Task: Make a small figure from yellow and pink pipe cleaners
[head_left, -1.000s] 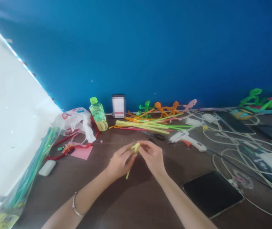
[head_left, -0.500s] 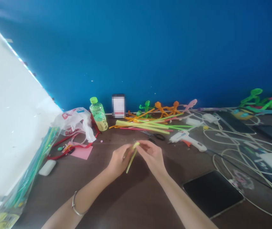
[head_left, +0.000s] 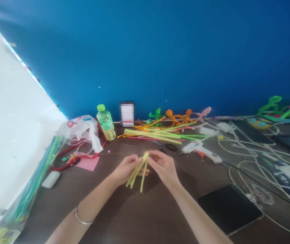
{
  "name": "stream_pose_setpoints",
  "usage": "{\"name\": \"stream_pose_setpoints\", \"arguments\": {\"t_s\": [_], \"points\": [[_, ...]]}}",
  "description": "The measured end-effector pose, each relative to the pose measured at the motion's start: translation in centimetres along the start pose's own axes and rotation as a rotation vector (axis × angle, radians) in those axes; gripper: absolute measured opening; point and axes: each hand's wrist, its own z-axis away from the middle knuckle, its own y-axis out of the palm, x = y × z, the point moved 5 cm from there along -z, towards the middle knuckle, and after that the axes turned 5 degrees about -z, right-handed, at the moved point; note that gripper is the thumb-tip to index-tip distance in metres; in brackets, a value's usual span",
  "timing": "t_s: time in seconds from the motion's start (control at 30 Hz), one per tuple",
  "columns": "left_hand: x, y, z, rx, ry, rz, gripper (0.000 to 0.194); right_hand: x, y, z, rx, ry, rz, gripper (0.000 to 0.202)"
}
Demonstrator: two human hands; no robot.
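Note:
Over the middle of the dark table, a yellow pipe-cleaner piece (head_left: 136,172) hangs between both hands, its top bunched and several strands fanning down toward me. My left hand (head_left: 130,166) pinches it near the top from the left, a bracelet on that wrist. With thumb and fingertips, my right hand (head_left: 162,165) grips the bunched top from the right. Behind the hands lies a pile of yellow, green and orange pipe cleaners (head_left: 155,134), with scissors (head_left: 169,147) in front of it.
A white glue gun (head_left: 202,150) and a black tablet (head_left: 230,208) lie right. Left are a bottle (head_left: 106,123), a plastic bag (head_left: 80,130), pink paper (head_left: 87,162), a white case (head_left: 51,179) and packaged pipe cleaners (head_left: 36,176). Pipe-cleaner figures (head_left: 172,117) stand by the wall; cables (head_left: 244,162) spread right.
Several yellow strands now show below the hands, where one hung before. My left hand has turned and its fingers have shifted. The view has moved slightly.

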Motion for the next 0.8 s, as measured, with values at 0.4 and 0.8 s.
{"name": "stream_pose_setpoints", "arguments": {"t_s": [0.4, 0.8], "points": [[1.5, -0.6, -0.6, 0.111, -0.117, 0.168, 0.028, -0.5, 0.3, -0.2, 0.206, 0.102, -0.003, 0.029], [1.3, -0.5, -0.2, 0.103, -0.078, -0.15, 0.038, -1.3, -1.2, -0.8, -0.023, 0.091, -0.098, 0.023]]}}
